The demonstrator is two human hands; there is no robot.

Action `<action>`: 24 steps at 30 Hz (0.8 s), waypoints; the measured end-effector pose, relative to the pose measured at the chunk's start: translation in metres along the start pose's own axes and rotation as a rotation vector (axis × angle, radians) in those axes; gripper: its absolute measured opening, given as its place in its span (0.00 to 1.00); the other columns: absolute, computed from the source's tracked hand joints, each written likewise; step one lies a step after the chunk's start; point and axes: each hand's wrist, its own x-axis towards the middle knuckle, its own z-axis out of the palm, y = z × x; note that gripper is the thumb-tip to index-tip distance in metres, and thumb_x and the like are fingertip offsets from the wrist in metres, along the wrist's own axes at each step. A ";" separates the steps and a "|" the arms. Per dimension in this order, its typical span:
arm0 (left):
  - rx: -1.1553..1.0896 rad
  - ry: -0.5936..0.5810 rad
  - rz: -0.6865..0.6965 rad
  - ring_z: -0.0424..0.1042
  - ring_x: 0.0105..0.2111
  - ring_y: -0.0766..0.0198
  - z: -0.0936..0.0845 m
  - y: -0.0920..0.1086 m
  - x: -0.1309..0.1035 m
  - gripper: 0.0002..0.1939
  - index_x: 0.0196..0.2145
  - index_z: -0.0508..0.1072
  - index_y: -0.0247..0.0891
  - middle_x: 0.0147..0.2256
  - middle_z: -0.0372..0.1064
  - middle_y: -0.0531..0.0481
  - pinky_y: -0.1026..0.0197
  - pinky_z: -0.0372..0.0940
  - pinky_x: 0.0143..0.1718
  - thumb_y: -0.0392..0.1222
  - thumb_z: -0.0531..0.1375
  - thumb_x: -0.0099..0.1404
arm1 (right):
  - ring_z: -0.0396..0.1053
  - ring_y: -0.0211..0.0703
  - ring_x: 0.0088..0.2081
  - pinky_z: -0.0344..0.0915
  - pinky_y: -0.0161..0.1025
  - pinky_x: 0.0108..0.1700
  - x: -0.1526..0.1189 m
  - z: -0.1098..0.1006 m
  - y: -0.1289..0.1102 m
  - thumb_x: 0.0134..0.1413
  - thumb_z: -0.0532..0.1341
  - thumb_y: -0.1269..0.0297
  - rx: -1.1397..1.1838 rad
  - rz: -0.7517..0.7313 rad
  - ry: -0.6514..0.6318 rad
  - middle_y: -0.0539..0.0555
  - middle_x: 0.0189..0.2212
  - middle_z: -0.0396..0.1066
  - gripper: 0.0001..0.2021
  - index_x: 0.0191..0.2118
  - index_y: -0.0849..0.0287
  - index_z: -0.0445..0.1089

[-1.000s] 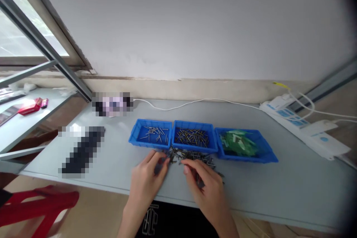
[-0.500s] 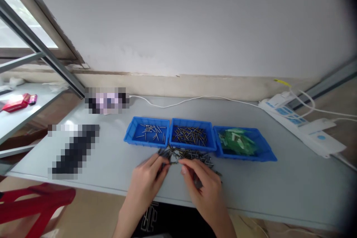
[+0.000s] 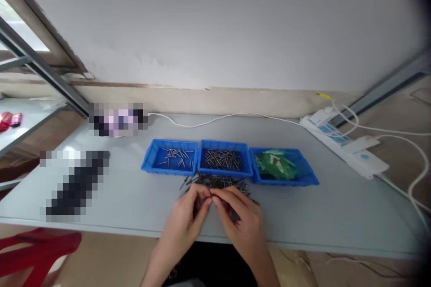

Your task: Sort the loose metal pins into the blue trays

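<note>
Both hands pinching a small piece (image 3: 213, 195), mostly hidden by fingers.
Left to right: blurred-out dark item (image 3: 79, 184), 9 o'clock; left bin (image 3: 168, 171), 10 o'clock, few silver pins (image 3: 175, 154); left hand (image 3: 184, 217), grip nearly closed, piece at its fingertips; loose pile (image 3: 220, 182), 12 o'clock, partly covered by hands; middle bin (image 3: 224, 173), 1 o'clock, many darker pins (image 3: 222, 159); right hand (image 3: 243, 219), grip nearly closed on same piece; right bin (image 3: 305, 178), 2 o'clock, green bag (image 3: 278, 168), contents unclear.
</note>
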 end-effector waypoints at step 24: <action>-0.090 0.078 0.001 0.73 0.25 0.68 -0.005 -0.003 -0.006 0.05 0.43 0.75 0.40 0.33 0.77 0.51 0.67 0.69 0.30 0.40 0.59 0.78 | 0.72 0.37 0.29 0.70 0.35 0.33 -0.002 -0.001 0.001 0.73 0.62 0.70 0.025 0.022 -0.050 0.51 0.34 0.78 0.07 0.47 0.55 0.78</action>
